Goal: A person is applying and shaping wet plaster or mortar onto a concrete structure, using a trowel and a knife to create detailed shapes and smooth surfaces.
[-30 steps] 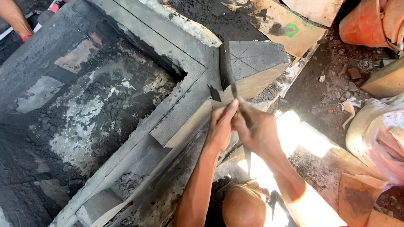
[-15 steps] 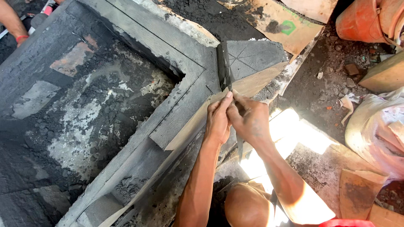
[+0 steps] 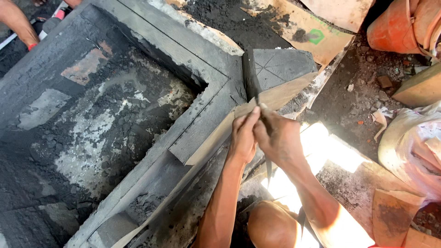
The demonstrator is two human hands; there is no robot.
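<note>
A thin dark blade point(image 3: 255, 98), narrow and flat like a small trowel or scraper, stands at the corner of a blackened wooden frame point(image 3: 202, 124), just where a grey board meets a square block point(image 3: 282, 66) scored with crossing lines. Both hands are pressed together around it: the left hand point(image 3: 243, 138) has its fingertips closed on the lower part of the blade, and the right hand point(image 3: 278, 138) is wrapped about the shaft behind it, which runs on below the wrist as a slim dark rod.

The tool looks stiff and light, probably metal, and thin enough to flex or slip sideways if pushed hard; a dusting of black powder on everything suggests a poor grip. The safest hold seems to be low on the shaft, with the other fingers steadying the flat near the tip, much as it is held here.

The frame encloses a shallow bed of black sand point(image 3: 105, 133) with pale, caked patches. Beyond the block lie pale boards point(image 3: 294, 27) smeared with dark powder, and an orange bucket point(image 3: 397, 27) stands at the upper right. A white sack point(image 3: 409, 147) slumps at the right edge. Another person's arm point(image 3: 16, 20) shows at the top left, well apart.
</note>
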